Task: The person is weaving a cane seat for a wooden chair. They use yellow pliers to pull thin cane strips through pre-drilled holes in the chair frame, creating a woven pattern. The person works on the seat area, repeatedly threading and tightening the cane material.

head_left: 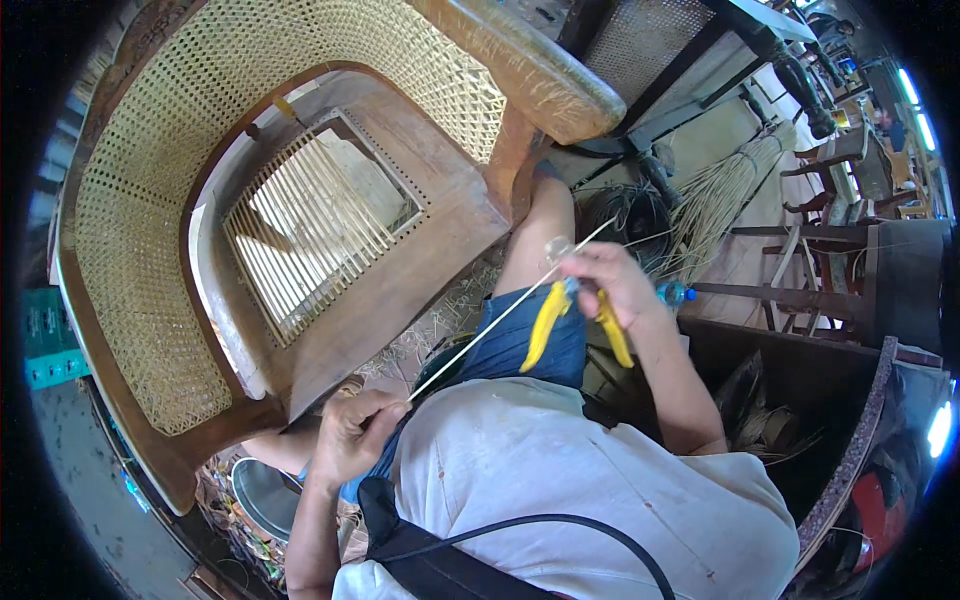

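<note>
A thin pale cane strand [480, 335] runs taut in a slant between my two hands, across my lap. My left hand [355, 430] is closed, pinching the strand's lower end. Up to the right, my right hand [612, 278] is closed around the yellow-handled pliers [545, 325], whose handles are spread; the strand passes at its fingertips. The jaws of the pliers are mostly hidden by the hand. In front of me stands a wooden armchair [400, 270] with a woven cane back [140, 270]. Parallel cane strands [310, 220] span its open seat frame, which has small holes along its edge.
A bundle of long cane strands [730, 190] lies at the right, beside a dark coil [635, 215]. Near my right arm are a plastic bottle [676, 293] and a dark open box [800, 370]. Wooden furniture [860, 165] stands farther right. Cane scraps [415, 335] litter the floor.
</note>
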`<action>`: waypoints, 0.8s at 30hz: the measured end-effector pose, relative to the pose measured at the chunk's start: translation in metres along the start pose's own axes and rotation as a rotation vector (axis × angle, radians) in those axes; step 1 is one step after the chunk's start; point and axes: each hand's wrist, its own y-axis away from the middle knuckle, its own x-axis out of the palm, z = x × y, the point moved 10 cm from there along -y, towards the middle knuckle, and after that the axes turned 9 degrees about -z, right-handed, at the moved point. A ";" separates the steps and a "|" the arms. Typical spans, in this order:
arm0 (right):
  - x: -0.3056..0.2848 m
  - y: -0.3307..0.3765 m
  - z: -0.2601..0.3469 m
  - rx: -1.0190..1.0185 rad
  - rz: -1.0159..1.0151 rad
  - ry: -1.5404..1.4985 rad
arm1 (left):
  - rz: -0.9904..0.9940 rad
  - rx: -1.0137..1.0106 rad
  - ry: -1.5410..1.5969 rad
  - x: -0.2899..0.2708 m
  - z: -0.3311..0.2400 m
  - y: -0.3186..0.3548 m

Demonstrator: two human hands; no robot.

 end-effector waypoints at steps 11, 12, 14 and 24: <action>0.051 0.029 -0.015 -0.013 0.180 0.280 | -0.041 -0.041 0.166 0.057 -0.003 -0.075; 0.081 0.038 -0.032 0.097 0.275 0.130 | 0.004 -0.046 0.163 0.068 -0.004 -0.077; 0.102 0.039 -0.044 0.160 0.308 0.007 | 0.039 -0.067 0.218 0.077 -0.005 -0.075; 0.043 0.009 -0.017 -0.021 0.174 0.219 | 0.135 -0.310 0.370 0.068 0.024 -0.049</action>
